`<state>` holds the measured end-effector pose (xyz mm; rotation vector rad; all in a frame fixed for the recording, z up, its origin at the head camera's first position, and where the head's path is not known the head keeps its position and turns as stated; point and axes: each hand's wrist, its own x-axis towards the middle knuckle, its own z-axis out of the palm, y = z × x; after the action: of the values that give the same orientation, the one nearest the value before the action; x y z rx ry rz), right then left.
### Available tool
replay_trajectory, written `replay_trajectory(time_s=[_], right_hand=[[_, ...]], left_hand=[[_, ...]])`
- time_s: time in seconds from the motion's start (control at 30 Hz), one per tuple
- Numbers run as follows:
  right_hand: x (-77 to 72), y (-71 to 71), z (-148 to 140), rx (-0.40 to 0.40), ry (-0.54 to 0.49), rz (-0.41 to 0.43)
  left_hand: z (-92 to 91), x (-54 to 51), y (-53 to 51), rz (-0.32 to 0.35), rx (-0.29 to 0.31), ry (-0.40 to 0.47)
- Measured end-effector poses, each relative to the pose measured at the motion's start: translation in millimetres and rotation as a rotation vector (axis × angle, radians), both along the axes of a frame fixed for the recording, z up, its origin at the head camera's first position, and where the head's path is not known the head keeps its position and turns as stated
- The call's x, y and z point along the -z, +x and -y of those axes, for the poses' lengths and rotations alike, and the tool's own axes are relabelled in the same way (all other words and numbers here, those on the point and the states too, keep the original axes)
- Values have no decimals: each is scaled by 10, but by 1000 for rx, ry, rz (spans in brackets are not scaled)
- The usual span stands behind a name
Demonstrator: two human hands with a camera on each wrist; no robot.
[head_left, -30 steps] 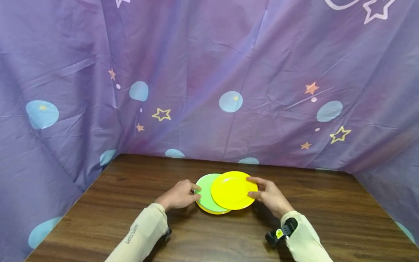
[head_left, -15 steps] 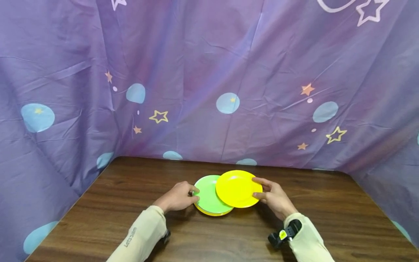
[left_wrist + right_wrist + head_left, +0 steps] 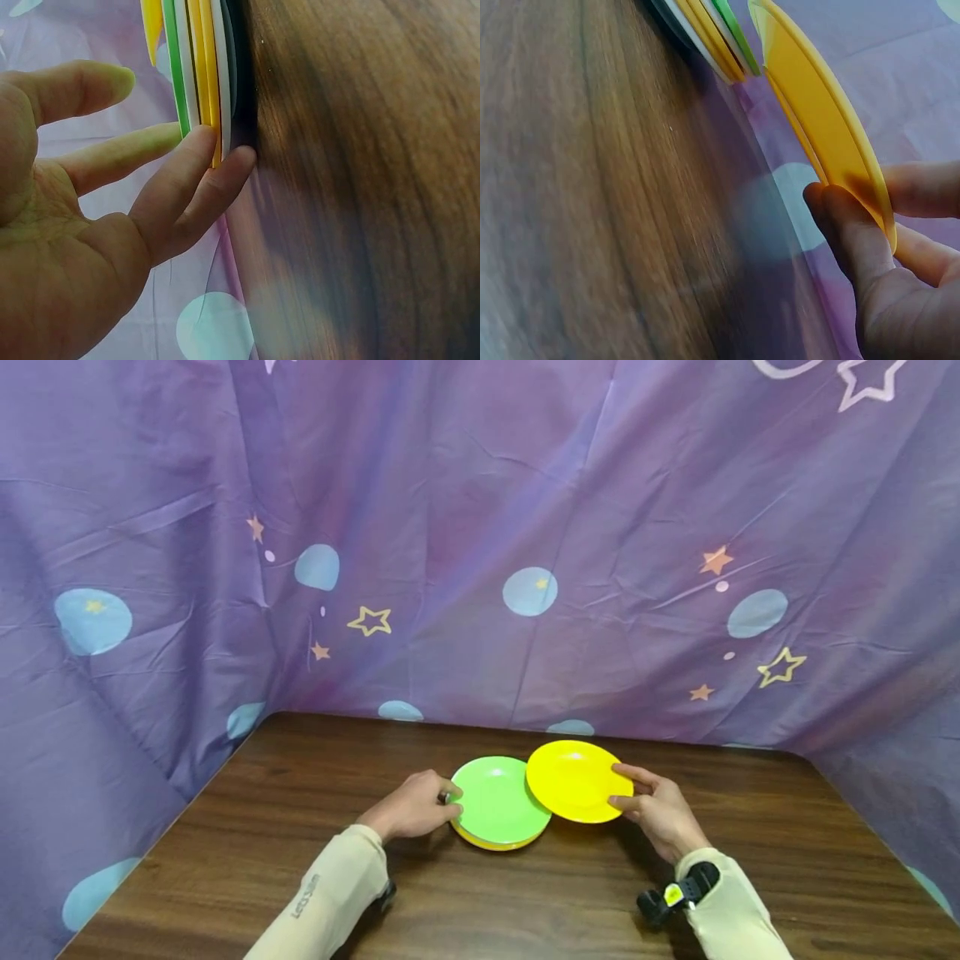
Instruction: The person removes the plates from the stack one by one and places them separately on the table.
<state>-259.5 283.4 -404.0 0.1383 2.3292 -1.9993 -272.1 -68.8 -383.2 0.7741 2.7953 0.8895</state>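
In the head view my right hand (image 3: 663, 814) pinches the right rim of a yellow plate (image 3: 576, 781). The right wrist view shows this plate (image 3: 825, 112) tilted, clasped between thumb and fingers, above the table. To its left a green plate (image 3: 501, 800) tops a stack; the yellow plate covers a bit of its right rim in the head view. My left hand (image 3: 416, 806) is at the stack's left side. Seen from the left wrist, its fingers (image 3: 176, 187) touch the edges of the stacked green, white and yellow plates (image 3: 202, 75), while the thumb stands apart from them.
The stack sits on a dark wooden table (image 3: 480, 910), towards its far side. A purple curtain (image 3: 450, 527) with stars and blue dots hangs behind and on both sides. A black wrist camera (image 3: 663, 902) is strapped below the right hand.
My right hand has moved the yellow plate to the right and slightly away, uncovering most of the green plate. The left hand has kept its place at the stack.
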Motion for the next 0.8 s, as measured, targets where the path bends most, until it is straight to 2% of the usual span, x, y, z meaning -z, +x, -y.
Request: replay_trajectory(time_s=[0.13, 0.4, 0.63, 0.8], right_hand=[[-5, 1, -66, 42, 1, 13], [22, -11, -98, 188, -60, 46], [38, -44, -44, 238, -64, 33], [59, -70, -2, 249, -24, 27]], left_hand=[[4, 10, -2, 1, 0, 3], [-17, 23, 1, 24, -6, -5], [-32, 9, -8, 31, -25, 2], [-19, 0, 1, 23, -30, -4]])
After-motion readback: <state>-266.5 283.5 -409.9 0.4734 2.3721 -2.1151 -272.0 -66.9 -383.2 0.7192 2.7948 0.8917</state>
